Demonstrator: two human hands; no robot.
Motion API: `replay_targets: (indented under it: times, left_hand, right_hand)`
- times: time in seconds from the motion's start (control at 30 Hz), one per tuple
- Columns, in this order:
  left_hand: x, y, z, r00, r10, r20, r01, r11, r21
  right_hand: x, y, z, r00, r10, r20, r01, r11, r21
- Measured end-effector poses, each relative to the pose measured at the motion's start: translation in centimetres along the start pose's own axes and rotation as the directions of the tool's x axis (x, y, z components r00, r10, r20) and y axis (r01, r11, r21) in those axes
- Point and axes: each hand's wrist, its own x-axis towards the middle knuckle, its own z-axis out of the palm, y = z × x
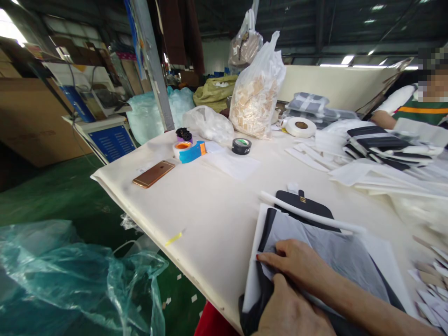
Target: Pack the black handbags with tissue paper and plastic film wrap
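Note:
A black bag (304,205) with a small gold clasp lies on the white table (210,219), covered by a grey tissue sheet (336,252) over white paper (254,261). My right hand (297,266) lies flat on the grey sheet near its left edge, with its fingers stretched out towards the left. My left hand (289,310) rests just below it on the dark edge of the bag at the table's front. Its fingers are hidden under the hand.
A gold phone (153,173), tape rolls (241,145), a blue-and-orange tape dispenser (189,150) and a plastic bag of tan pieces (255,93) sit on the far side. Striped stacks (378,142) and another person (420,107) are at the right. Green plastic (70,275) lies on the floor.

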Motion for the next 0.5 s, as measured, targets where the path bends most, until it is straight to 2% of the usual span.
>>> replay_targets:
  times: [0.07, 0.13, 0.27, 0.4, 0.5]
  left_hand:
    - [-0.9, -0.8, 0.0, 0.999, 0.024, -0.048, -0.024, 1.0, 0.004]
    - [-1.4, -1.1, 0.4, 0.998, -0.028, -0.053, 0.03, 0.999, 0.036]
    - [-1.8, -1.0, 0.5, 0.993, -0.099, -0.07, 0.106, 0.99, 0.094]
    - [-2.2, -0.5, -1.4, 0.999, -0.03, 0.02, 0.028, 0.997, 0.073]
    - [-2.3, 0.5, -3.2, 0.988, -0.112, 0.102, 0.106, 0.992, 0.067]
  right_hand:
    - [0.1, -0.4, 0.2, 0.999, 0.018, -0.03, -0.019, 0.999, -0.041]
    - [0.1, -0.7, 0.1, 0.999, 0.029, -0.037, -0.03, 0.999, -0.041]
    - [-0.3, -0.7, -1.0, 0.999, 0.03, 0.037, -0.03, 1.0, -0.003]
    - [-0.9, -0.8, -2.2, 0.976, 0.099, 0.194, -0.116, 0.99, 0.081]
    - [-1.0, -1.0, -2.6, 0.96, 0.146, 0.239, -0.185, 0.972, 0.146]
